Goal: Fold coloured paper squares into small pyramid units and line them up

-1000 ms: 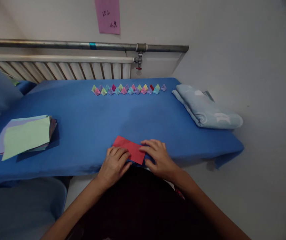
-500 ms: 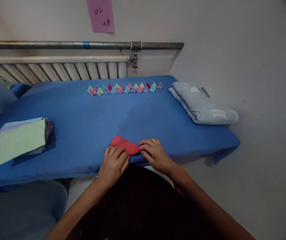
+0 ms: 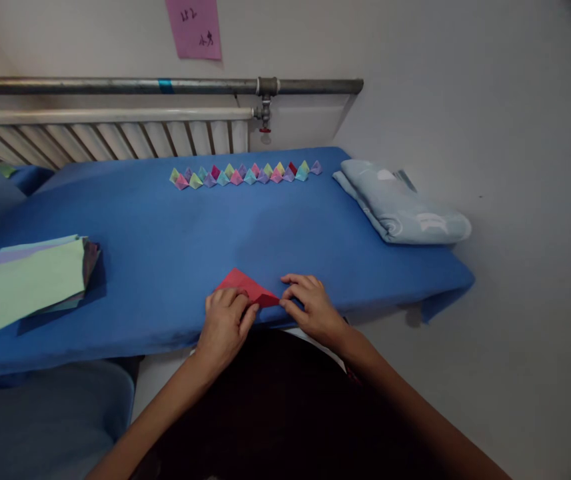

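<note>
A folded sheet of red paper (image 3: 252, 288) lies near the front edge of the blue-covered surface, one corner pointing away from me and another to the right. Across its left part rests my left hand (image 3: 228, 323), with bent fingers holding the paper down and hiding that side. My right hand (image 3: 312, 307) is at the right corner, where thumb and a fingertip pinch the point; the other fingers are curled above the cloth. Farther back, a zigzag double row of small folded paper pieces (image 3: 250, 176) in several colours stretches across the surface.
On the left lies a stack of coloured paper (image 3: 35, 280), pale green on top. A folded light-blue blanket (image 3: 405, 207) sits at the right end. Behind the blue cloth (image 3: 165, 233) stand a radiator (image 3: 130, 140) and a metal pipe (image 3: 205, 87). A pink note (image 3: 195, 30) hangs on the wall.
The red paper's right part has gone from rounded to a flatter, sharper triangle. My right hand's upper fingers have lifted slightly. The whole view has shifted a little.
</note>
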A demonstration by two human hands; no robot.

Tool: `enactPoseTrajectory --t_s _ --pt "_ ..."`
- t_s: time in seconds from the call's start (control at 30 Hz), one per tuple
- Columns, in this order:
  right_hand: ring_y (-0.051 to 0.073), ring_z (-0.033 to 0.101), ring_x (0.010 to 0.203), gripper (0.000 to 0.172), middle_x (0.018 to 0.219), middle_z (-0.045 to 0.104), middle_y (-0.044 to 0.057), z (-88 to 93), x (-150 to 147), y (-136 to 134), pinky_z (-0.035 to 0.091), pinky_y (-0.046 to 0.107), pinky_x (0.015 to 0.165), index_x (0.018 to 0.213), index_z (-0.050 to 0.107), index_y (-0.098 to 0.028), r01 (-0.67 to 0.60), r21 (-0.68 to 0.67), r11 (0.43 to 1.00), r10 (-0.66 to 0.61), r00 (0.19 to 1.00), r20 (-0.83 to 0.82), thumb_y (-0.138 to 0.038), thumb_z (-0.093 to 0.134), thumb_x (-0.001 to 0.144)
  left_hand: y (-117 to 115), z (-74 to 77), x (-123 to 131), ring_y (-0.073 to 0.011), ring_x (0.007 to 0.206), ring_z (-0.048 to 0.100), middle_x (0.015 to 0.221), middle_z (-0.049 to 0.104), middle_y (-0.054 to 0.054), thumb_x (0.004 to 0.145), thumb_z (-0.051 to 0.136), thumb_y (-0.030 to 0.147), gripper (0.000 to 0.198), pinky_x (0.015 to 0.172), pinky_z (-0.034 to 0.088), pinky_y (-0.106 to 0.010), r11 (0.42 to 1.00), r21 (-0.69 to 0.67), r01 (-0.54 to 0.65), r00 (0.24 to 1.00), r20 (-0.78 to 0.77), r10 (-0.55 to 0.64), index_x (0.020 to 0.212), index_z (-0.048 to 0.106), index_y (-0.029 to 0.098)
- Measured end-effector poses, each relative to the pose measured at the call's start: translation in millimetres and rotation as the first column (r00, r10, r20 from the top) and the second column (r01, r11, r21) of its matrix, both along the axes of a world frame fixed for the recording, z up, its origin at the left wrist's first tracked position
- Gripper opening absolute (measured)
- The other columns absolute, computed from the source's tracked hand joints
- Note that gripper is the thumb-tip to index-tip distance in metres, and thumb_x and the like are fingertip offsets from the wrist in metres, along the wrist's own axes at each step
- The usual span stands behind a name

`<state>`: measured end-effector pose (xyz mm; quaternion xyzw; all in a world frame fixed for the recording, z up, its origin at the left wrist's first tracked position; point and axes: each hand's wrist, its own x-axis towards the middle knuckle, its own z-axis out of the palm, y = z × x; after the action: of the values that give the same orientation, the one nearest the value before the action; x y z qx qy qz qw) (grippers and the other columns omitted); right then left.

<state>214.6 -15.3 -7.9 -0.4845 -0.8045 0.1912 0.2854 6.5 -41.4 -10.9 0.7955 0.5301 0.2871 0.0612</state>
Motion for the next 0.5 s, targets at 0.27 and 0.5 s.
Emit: enactPoseTrajectory --t_s 0.27,0.5 --pt "0.025 0.051 0.112 0.005 0.121 0.062 0.007 -0.9 -6.5 -4.1 0.036 0.044 0.091 0.083 0.064 -0.023 0.054 -0.013 0.998 -0.054 0.998 0.027 -0.026 0.060 0.085 2.7 2.2 3.6 -0.0231 0.090 0.053 0.091 0.064 -0.006 0.094 0.048 0.029 0.018 0.079 0.036 -0.038 0.995 -0.075 -0.062 0.996 -0.067 0.057 0.086 0.060 0.017" --pt "0.025 0.052 0.111 0.011 0.120 0.062 0.006 -0.5 -10.1 -3.4 0.036 0.044 0.091 0.075 0.062 -0.022 0.106 -0.039 0.994 -0.106 0.994 0.009 -0.028 0.061 0.084 3.5 3.2 5.9 -0.0229 0.087 0.052 0.089 0.063 -0.007 0.092 0.050 0.028 0.018 0.079 0.037 -0.038 0.989 -0.103 -0.108 0.990 -0.106 0.097 0.081 0.059 0.017"
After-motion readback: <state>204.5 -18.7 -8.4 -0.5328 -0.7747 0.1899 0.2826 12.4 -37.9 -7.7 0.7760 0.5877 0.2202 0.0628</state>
